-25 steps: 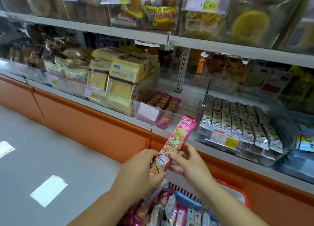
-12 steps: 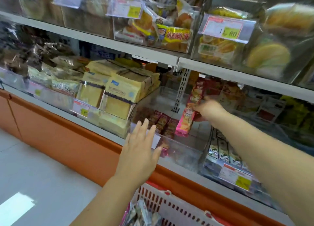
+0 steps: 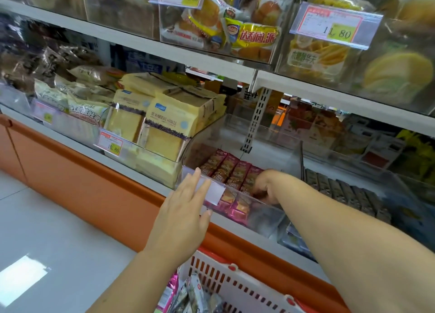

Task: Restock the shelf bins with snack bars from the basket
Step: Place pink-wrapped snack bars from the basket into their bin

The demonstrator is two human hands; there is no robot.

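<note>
"Where were the snack bars point(image 3: 231, 169)?"

"In rows inside the clear bin point(image 3: 266, 215) on the lower shelf point(image 3: 263, 241). More packets lay in the white basket point(image 3: 235, 282) below it."

"And the person's hands?"

"The right hand point(image 3: 266, 188) reached down into the front of the bin, onto the bars. Whether its grip was clamped on one could not be told. The left hand point(image 3: 181, 216) hovered at the bin's white label point(image 3: 213, 191), its grip apart and fingers straight."
</note>
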